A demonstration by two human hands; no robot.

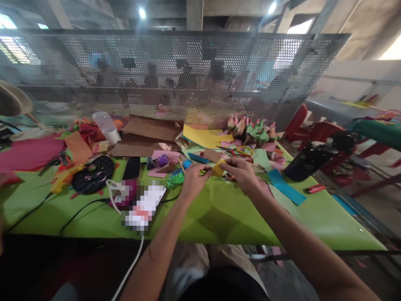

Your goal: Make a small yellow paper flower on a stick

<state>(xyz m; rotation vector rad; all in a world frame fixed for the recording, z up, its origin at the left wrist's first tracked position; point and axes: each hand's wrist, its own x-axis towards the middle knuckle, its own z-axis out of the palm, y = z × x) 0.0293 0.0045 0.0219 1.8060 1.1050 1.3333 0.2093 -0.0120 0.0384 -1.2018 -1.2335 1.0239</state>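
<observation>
A small folded piece of yellow paper (218, 168) is held up between my two hands, a little above the green tabletop. My right hand (240, 172) pinches its right side between thumb and fingers. My left hand (194, 175) has its fingers pinched together at the paper's left edge. Beside the left hand's knuckles a thin tan stick (181, 164) shows; whether the hand holds it I cannot tell. Beyond the hands lie scissors with yellow handles (244, 150), a blue marker (198, 158) and coloured paper scraps. Several paper cones in pink and green (258, 131) stand behind these.
The green table (219, 225) carries a phone with a lit screen (145, 207) on a white cable, a dark phone (132, 168), a black round tray (93, 174) and a yellow glue gun (65, 179). A dark bottle (308, 161) stands right. Behind rises a perforated metal screen (175, 54).
</observation>
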